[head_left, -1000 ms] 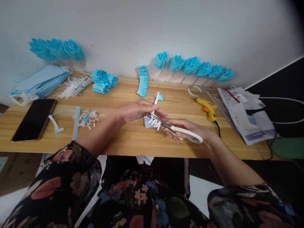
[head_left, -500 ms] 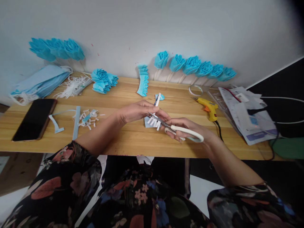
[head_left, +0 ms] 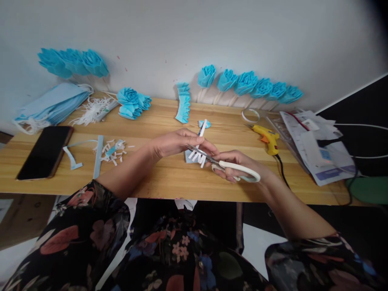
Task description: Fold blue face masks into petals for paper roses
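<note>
My left hand (head_left: 184, 141) pinches a narrow white paper strip (head_left: 203, 128), dark blue along part of one side, which sticks up past the fingers. Its lower part is slit into a white fringe (head_left: 198, 157). In my right hand (head_left: 233, 161) are white-handled scissors (head_left: 239, 167), their blades lying across the fringe under my left fingers. Whether the blades are fully closed is hard to see. Beneath the hands a light blue piece (head_left: 190, 157) lies on the wooden table, mostly covered. A small blue scrap (head_left: 206, 124) rests just beyond the strip.
Blue flowers on sticks (head_left: 247, 83) lean on the wall. A pleated blue strip (head_left: 183, 103) and bunched blue flowers (head_left: 133, 103) lie behind. Left: face masks (head_left: 54, 105), a phone (head_left: 45, 152), paper bits (head_left: 113, 151). Right: a yellow glue gun (head_left: 266, 139), tape roll (head_left: 250, 115), papers (head_left: 327, 171).
The scissor handles have spread slightly apart in my right hand. Both hands stay nearly in place; the whole view has shifted very slightly.
</note>
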{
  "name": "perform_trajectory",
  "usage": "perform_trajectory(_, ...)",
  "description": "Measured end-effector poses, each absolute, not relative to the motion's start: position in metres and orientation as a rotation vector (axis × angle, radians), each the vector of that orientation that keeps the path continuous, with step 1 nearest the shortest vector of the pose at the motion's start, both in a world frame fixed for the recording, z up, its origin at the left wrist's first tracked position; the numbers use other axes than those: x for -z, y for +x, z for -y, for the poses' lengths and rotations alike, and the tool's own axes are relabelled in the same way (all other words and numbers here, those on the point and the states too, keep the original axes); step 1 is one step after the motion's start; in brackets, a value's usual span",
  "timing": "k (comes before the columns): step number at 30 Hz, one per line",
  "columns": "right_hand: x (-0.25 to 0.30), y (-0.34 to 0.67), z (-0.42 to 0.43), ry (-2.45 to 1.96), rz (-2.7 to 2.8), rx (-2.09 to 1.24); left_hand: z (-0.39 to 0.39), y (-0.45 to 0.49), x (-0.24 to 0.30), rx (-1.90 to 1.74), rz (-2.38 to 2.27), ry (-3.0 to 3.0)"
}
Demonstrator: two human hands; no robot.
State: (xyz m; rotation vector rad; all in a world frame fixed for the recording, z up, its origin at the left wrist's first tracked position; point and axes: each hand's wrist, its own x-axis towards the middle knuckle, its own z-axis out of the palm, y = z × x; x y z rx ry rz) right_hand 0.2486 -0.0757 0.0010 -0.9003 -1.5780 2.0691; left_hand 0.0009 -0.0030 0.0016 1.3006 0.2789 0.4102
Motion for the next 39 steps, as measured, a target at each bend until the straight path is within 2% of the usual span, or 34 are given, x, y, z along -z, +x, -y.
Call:
perform_trajectory(22,0.003,0.246,0.077,-0.744,1.753,-1.969,0.001,-0.001,-0.001,-0.458,-0.248,1.290)
perform_trajectory(30,-0.008,0.240,0.083,-0.855,1.875,-1.936,-0.003,-0.002,0.000,-0.581,-0.242,1.258)
perform_trajectory(39,-0.014,0.247,0.074,-0.929,1.922,-1.846,0.000,-0.001,-0.001,-0.464,-0.229,1.269)
